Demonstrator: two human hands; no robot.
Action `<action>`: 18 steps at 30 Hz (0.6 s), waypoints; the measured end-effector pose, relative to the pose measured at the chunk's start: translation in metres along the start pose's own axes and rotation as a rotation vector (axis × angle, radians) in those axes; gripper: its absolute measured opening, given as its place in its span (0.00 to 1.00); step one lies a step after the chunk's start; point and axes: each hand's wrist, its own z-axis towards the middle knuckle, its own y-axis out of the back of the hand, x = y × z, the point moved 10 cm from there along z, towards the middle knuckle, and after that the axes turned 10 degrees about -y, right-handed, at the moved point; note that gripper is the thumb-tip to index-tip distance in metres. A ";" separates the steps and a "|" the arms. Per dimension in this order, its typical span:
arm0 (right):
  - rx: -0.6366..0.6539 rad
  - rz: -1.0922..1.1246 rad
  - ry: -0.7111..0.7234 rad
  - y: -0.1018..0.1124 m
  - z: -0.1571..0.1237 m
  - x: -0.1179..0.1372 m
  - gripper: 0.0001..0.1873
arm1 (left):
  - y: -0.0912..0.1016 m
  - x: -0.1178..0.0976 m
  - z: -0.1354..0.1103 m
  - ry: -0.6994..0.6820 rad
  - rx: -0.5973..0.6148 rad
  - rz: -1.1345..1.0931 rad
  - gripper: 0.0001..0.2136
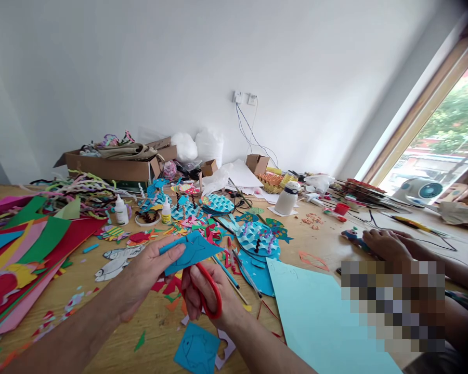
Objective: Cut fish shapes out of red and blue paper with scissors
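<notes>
My left hand [156, 265] pinches a piece of blue paper [197, 250] with a drawn outline on it, thumb on top. Below its lower edge my right hand [210, 293] grips red-handled scissors [217, 301], fingers through the loops. The blades are mostly hidden by the paper and my fingers, so how far they are apart does not show. On the table under my right wrist lies a second blue paper piece [197, 349] with a fish drawn on it. A light purple paper scrap [226, 349] lies partly beside it.
Coloured paper sheets [42, 254] are stacked at left, pipe cleaners [89, 192] behind. Glue bottles [121, 212], blue honeycomb paper crafts [257, 239] and scraps fill the middle. A pale blue sheet [327, 311] lies right. Another person's hands [390, 246] touch a small blue figure [353, 236].
</notes>
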 end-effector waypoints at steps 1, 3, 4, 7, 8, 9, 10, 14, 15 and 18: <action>0.003 -0.011 -0.009 0.001 0.000 0.000 0.22 | 0.003 0.000 0.000 0.011 0.000 0.015 0.11; 0.002 -0.034 -0.020 0.002 0.000 -0.001 0.22 | 0.007 0.000 0.001 0.023 0.004 0.042 0.13; -0.001 -0.045 -0.021 0.003 0.000 0.000 0.22 | 0.008 -0.001 0.001 0.023 0.013 0.052 0.14; 0.000 -0.070 -0.030 0.003 -0.001 0.000 0.23 | 0.008 -0.001 0.001 0.041 0.034 0.050 0.15; 0.003 -0.071 -0.034 0.002 -0.001 0.000 0.24 | 0.008 -0.001 0.001 0.052 0.036 0.045 0.15; 0.006 -0.072 -0.037 0.002 -0.001 0.000 0.24 | 0.007 -0.001 0.001 0.063 0.042 0.039 0.15; 0.006 -0.072 -0.040 0.002 -0.001 0.000 0.24 | 0.007 -0.001 0.001 0.072 0.050 0.034 0.15; 0.004 -0.099 -0.045 0.000 -0.001 0.002 0.24 | 0.008 -0.002 0.002 0.072 0.069 0.022 0.15; 0.002 -0.112 -0.050 0.000 -0.001 0.002 0.25 | 0.010 -0.001 0.002 0.077 0.063 0.027 0.16; -0.016 -0.156 -0.082 0.000 -0.002 0.003 0.26 | 0.016 0.001 0.002 0.102 0.057 0.066 0.18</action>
